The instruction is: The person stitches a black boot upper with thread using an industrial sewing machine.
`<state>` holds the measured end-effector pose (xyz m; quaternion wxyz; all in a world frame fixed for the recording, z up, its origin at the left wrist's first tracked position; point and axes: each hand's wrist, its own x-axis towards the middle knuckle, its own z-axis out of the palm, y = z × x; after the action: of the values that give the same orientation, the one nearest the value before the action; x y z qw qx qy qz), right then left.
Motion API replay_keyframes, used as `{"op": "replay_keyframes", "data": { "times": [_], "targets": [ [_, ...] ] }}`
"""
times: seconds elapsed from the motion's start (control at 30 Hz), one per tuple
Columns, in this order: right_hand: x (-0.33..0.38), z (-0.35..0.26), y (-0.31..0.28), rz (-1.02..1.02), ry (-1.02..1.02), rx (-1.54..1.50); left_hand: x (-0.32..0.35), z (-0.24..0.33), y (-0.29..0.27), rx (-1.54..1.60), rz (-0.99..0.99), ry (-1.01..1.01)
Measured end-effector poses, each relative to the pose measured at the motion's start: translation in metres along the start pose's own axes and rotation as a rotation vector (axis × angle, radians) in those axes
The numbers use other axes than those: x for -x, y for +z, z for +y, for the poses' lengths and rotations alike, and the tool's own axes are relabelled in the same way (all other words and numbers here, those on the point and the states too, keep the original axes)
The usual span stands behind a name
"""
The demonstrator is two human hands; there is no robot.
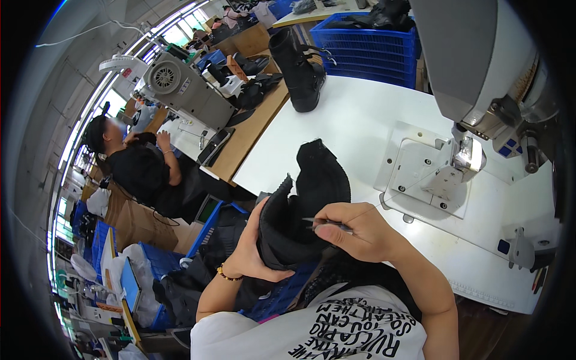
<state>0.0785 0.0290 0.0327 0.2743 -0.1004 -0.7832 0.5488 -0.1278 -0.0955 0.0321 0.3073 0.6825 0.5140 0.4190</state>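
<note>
My left hand grips a black fabric shoe upper from below and holds it up in front of me, over the near edge of the white sewing table. My right hand pinches small metal snips against the upper's side. A thin thread runs from that spot toward the needle plate of the grey sewing machine at the right.
A finished black boot stands at the table's far end, with a blue crate behind it. Another person sits at a sewing machine to the left. Blue crates and bags stand on the floor at left.
</note>
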Motion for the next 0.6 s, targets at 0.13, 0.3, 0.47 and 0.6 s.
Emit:
{"op": "replay_keyframes", "data": {
  "times": [0.13,0.3,0.47,0.6],
  "targets": [
    [-0.003,-0.003,0.001,0.013,-0.131,0.182,0.007,-0.002,-0.001,0.038,0.020,0.012],
    [-0.002,-0.003,-0.005,0.057,-0.208,0.437,0.013,0.000,-0.007,0.039,0.029,0.045],
    [-0.008,-0.006,0.004,0.080,-0.255,0.389,0.018,-0.004,-0.008,0.076,0.025,0.033],
    [-0.017,-0.007,0.015,0.099,-0.322,0.365,0.020,0.000,-0.008,0.108,0.008,-0.014]
  ]
}}
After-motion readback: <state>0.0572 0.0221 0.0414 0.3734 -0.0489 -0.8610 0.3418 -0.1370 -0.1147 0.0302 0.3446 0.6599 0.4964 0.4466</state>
